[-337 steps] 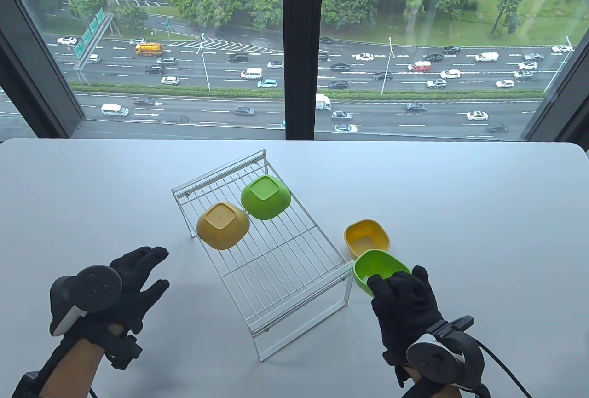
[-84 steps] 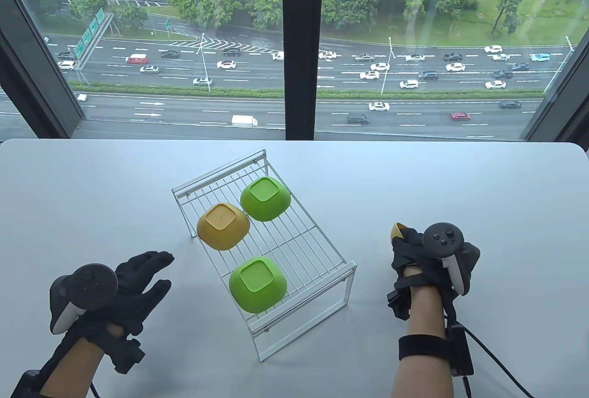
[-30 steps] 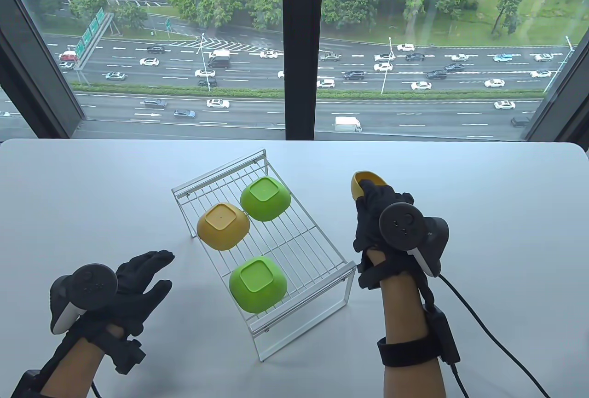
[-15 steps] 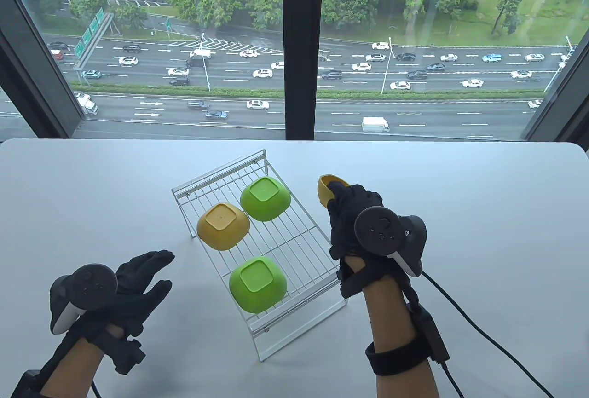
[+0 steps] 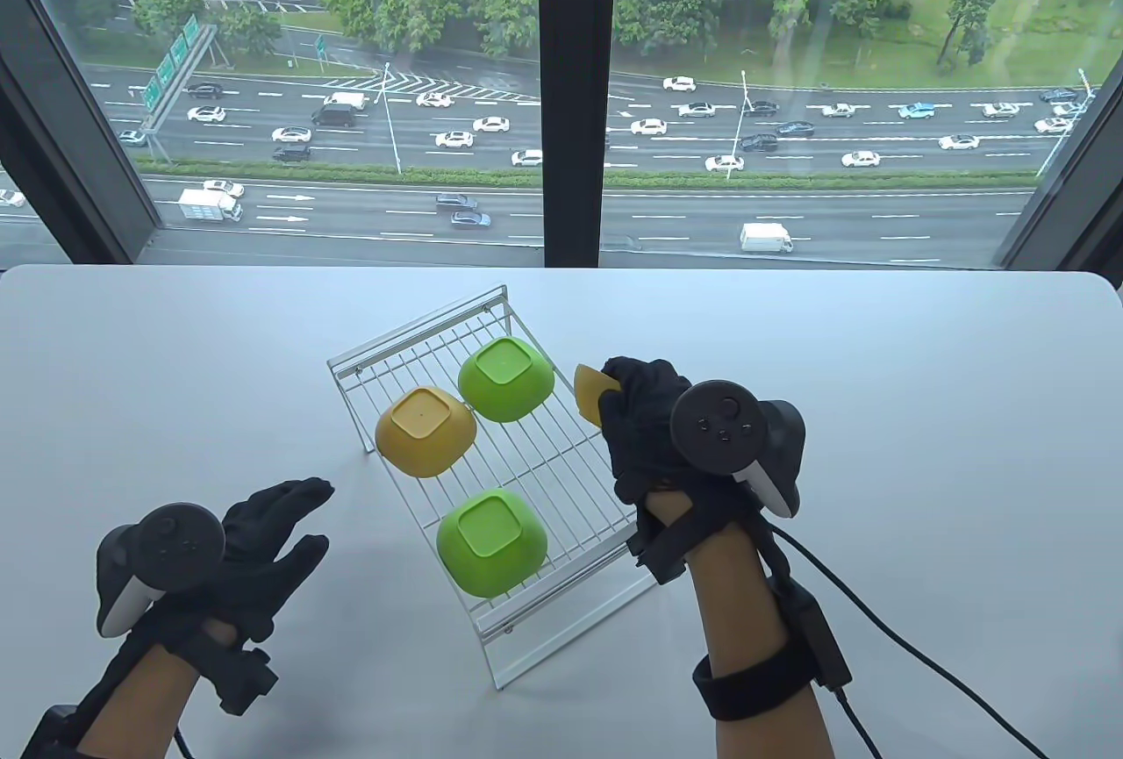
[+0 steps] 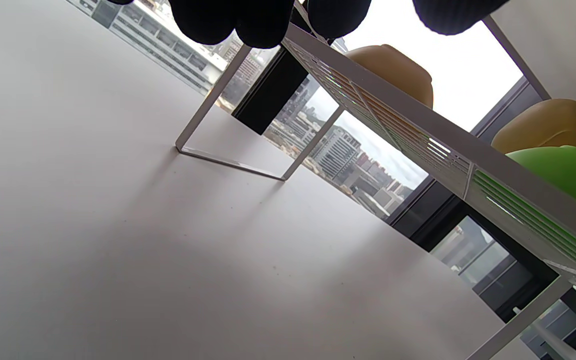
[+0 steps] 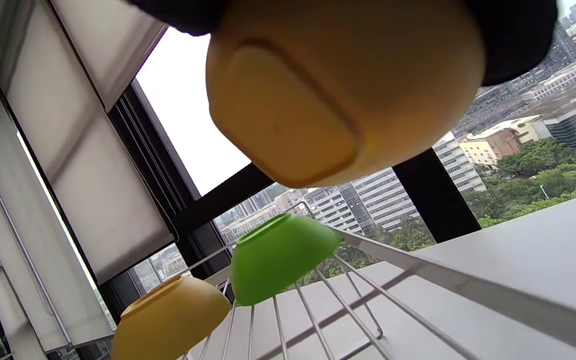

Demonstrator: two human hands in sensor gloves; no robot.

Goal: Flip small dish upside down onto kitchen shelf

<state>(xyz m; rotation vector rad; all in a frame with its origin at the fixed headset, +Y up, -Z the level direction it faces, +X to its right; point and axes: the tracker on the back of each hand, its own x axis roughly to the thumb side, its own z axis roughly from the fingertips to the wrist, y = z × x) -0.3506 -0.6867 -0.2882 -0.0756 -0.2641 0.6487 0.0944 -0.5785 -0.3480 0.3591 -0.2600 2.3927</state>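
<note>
My right hand (image 5: 645,426) grips a small yellow dish (image 5: 590,392) and holds it tilted over the right edge of the white wire shelf (image 5: 544,461). In the right wrist view the dish (image 7: 328,100) fills the top, its base facing the camera, above the shelf wires (image 7: 358,310). Three dishes lie upside down on the shelf: a yellow one (image 5: 425,430), a far green one (image 5: 506,378) and a near green one (image 5: 491,542). My left hand (image 5: 254,531) rests open on the table left of the shelf, holding nothing.
The white table (image 5: 921,408) runs to a window at the back. A black cable (image 5: 912,654) trails from my right wrist over the table. The shelf's legs (image 6: 228,130) stand on the table in the left wrist view.
My right hand has carried the yellow dish left from beside the shelf to over its right edge and lowered it. The left hand has not moved.
</note>
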